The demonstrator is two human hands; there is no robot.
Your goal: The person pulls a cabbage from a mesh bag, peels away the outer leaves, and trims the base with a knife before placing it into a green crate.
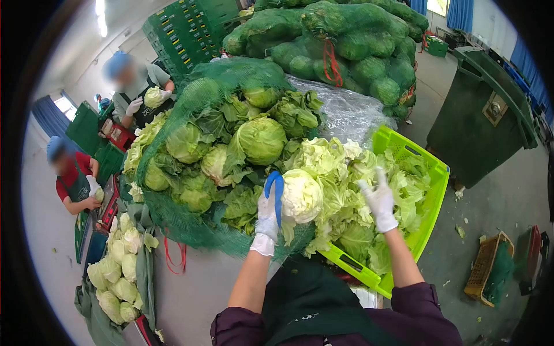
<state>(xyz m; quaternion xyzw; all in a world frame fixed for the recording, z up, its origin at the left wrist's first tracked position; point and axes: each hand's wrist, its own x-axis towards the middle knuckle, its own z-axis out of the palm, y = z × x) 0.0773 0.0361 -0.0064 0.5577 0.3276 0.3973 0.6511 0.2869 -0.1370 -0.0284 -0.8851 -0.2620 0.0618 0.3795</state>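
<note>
My left hand [269, 203], in a white glove with a blue strip over its fingers and side, holds a pale, trimmed cabbage [302, 196] by its left side. My right hand [378, 200], also gloved in white, is open with fingers spread above loose outer leaves [355, 210]. Those leaves heap up in and over the edge of a bright green crate [440, 187]. Left of and beyond the held head, untrimmed cabbages [258, 140] with dark leaves lie in an opened green net bag [199, 229].
Trimmed cabbages [122, 262] are piled at the lower left. Two people in blue caps work at the left, one holding a cabbage [153, 97]. Full net sacks [358, 52] are stacked behind. A dark green bin [479, 115] and an orange crate [482, 265] stand at the right.
</note>
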